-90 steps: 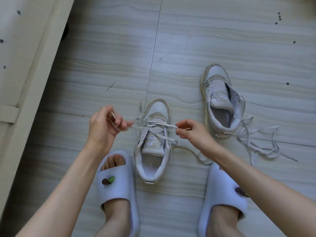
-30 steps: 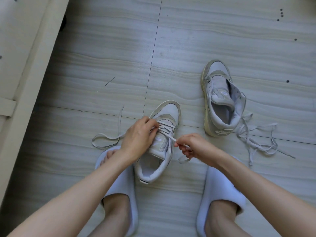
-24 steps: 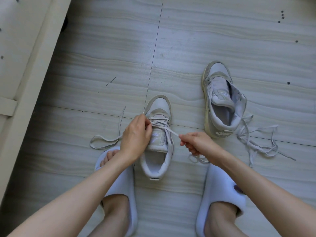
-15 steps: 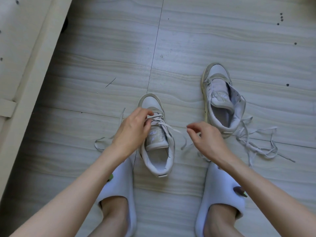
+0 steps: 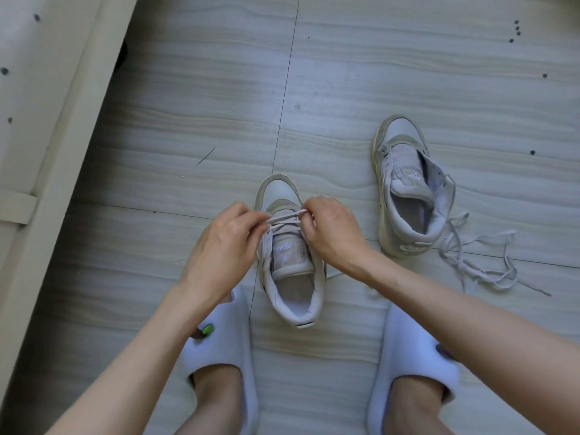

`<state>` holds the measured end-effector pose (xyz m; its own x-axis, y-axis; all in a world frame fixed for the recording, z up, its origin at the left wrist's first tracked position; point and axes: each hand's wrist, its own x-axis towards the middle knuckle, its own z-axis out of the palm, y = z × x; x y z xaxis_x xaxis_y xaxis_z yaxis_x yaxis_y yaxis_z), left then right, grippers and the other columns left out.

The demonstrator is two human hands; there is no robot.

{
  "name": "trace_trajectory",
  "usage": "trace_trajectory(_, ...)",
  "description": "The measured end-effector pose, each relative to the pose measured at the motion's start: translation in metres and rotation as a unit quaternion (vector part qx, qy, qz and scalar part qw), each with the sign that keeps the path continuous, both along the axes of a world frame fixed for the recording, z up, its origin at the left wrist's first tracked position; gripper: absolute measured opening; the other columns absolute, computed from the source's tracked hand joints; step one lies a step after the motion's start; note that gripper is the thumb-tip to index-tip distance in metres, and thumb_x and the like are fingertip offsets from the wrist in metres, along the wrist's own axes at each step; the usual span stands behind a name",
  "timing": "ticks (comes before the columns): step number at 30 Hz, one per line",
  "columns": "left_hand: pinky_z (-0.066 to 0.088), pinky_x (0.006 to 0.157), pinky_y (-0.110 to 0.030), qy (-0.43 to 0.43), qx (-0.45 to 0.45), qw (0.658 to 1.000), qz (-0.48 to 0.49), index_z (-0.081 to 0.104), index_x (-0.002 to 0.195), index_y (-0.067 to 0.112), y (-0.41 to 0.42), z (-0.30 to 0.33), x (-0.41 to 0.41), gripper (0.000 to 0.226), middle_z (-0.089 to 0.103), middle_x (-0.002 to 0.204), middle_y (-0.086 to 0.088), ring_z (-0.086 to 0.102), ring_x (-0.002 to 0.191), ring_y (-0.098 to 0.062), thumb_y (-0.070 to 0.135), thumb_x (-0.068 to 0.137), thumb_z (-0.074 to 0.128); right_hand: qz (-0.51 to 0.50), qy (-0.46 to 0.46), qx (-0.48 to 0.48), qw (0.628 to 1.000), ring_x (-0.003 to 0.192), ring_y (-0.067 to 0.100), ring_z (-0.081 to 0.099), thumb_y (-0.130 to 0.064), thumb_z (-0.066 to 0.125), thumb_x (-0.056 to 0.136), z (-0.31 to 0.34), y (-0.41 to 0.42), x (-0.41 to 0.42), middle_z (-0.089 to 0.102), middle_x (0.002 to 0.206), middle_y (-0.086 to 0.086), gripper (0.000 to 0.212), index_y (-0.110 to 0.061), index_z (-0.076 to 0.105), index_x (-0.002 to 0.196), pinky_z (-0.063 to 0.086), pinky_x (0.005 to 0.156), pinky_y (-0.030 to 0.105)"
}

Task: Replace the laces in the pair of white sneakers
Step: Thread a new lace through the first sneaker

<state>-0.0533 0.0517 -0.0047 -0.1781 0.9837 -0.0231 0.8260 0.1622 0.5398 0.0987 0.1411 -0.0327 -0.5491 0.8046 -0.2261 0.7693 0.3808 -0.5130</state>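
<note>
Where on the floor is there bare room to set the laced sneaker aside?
Bare floor lies beyond the near sneaker, toward the pale furniture edge. Crowded: right of the far sneaker, where a loose lace sprawls, and near both slippers.

Both arms reach forward, left hand [image 5: 224, 243] and right hand [image 5: 334, 232] close together, fingertips in a pinching grip.

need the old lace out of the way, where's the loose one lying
In the head view the loose lace lies tangled on the floor at the right, against the heel of the far sneaker, clear of both hands.
</note>
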Motion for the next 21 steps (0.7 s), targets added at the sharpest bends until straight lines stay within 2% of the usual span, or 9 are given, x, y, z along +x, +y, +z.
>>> trace_trajectory(2,0.046,0.063,-0.03,0.011,-0.009,1.0,-0.001,0.07,0.096,0.01,-0.003,-0.002,-0.004,0.022,0.065,0.08,-0.006,0.063,0.073,-0.027,0.022,0.088,0.053,-0.033,0.033,0.002,0.999,0.093,0.027,0.05,-0.018,0.04,0.093,-0.001,-0.002,0.003,0.061,0.096,0.007,0.02,-0.009,0.057,0.092,0.035,0.079,0.039)
trace_trajectory(5,0.052,0.062,-0.041,0.012,-0.023,1.0,-0.001,0.067,0.095,0.014,-0.005,0.0,0.0,0.027,0.068,0.077,-0.005,0.065,0.076,-0.029,0.027,0.087,0.044,-0.01,0.048,0.072,0.996,0.084,0.029,0.052,-0.022,0.032,0.089,0.002,-0.004,-0.005,0.06,0.086,0.008,0.029,-0.009,0.057,0.085,0.033,0.071,0.037)
trace_trajectory(8,0.051,0.058,-0.041,0.042,-0.01,0.999,-0.007,0.066,0.094,0.016,-0.003,0.004,0.008,0.025,0.067,0.075,-0.003,0.063,0.075,-0.03,0.028,0.088,0.045,0.001,0.105,0.123,0.987,0.071,0.03,0.055,-0.023,0.033,0.083,0.013,-0.004,-0.018,0.06,0.074,0.008,0.03,-0.008,0.058,0.077,0.036,0.065,0.036)
trace_trajectory(9,0.05,0.056,-0.041,0.055,-0.006,0.998,-0.009,0.065,0.094,0.016,-0.001,0.004,0.009,0.026,0.067,0.074,-0.003,0.062,0.074,-0.031,0.03,0.089,0.043,-0.022,0.133,0.107,0.985,0.072,0.03,0.055,-0.02,0.036,0.085,0.019,-0.002,-0.022,0.061,0.075,0.007,0.028,-0.007,0.059,0.077,0.038,0.066,0.038)
trace_trajectory(11,0.049,0.056,-0.042,0.061,-0.007,0.998,-0.004,0.063,0.093,0.017,0.003,0.006,0.006,0.036,0.064,0.072,-0.004,0.06,0.072,-0.032,0.038,0.091,0.033,-0.102,0.212,0.015,0.972,0.076,0.026,0.055,-0.015,0.04,0.091,0.033,0.009,-0.024,0.062,0.077,0.006,0.023,-0.007,0.059,0.08,0.041,0.072,0.039)
trace_trajectory(13,0.049,0.056,-0.043,0.053,-0.004,0.999,0.003,0.061,0.097,0.016,0.006,0.007,0.004,0.047,0.063,0.071,-0.005,0.06,0.07,-0.033,0.043,0.09,0.024,-0.193,0.296,-0.066,0.933,0.077,0.018,0.058,-0.011,0.041,0.094,0.048,0.025,-0.022,0.063,0.077,0.001,0.023,-0.012,0.057,0.079,0.043,0.073,0.033)
trace_trajectory(15,0.048,0.054,-0.044,0.044,0.003,0.999,-0.001,0.06,0.097,0.013,0.006,0.007,0.004,0.05,0.063,0.07,-0.006,0.059,0.066,-0.034,0.044,0.091,0.021,-0.268,0.376,-0.106,0.881,0.071,0.01,0.059,-0.007,0.039,0.095,0.059,0.043,-0.013,0.064,0.074,-0.001,0.027,-0.019,0.053,0.075,0.044,0.067,0.02)
trace_trajectory(17,0.048,0.054,-0.043,0.043,-0.004,0.999,-0.005,0.058,0.096,0.012,0.004,0.006,0.005,0.047,0.062,0.07,-0.006,0.057,0.063,-0.035,0.042,0.092,0.022,-0.316,0.4,-0.142,0.849,0.063,0.003,0.06,-0.006,0.038,0.096,0.062,0.055,0.0,0.065,0.069,-0.002,0.027,-0.02,0.052,0.077,0.042,0.062,0.013)
trace_trajectory(21,0.046,0.062,-0.042,0.042,-0.1,0.994,0.003,0.05,0.098,0.013,-0.004,-0.012,0.003,0.021,0.063,0.083,-0.007,0.057,0.075,-0.038,0.025,0.098,0.033,-0.403,0.404,-0.194,0.798,0.064,0.008,0.063,-0.01,0.034,0.096,0.051,0.069,0.027,0.065,0.053,-0.008,0.026,-0.021,0.053,0.081,0.043,0.07,0.026)
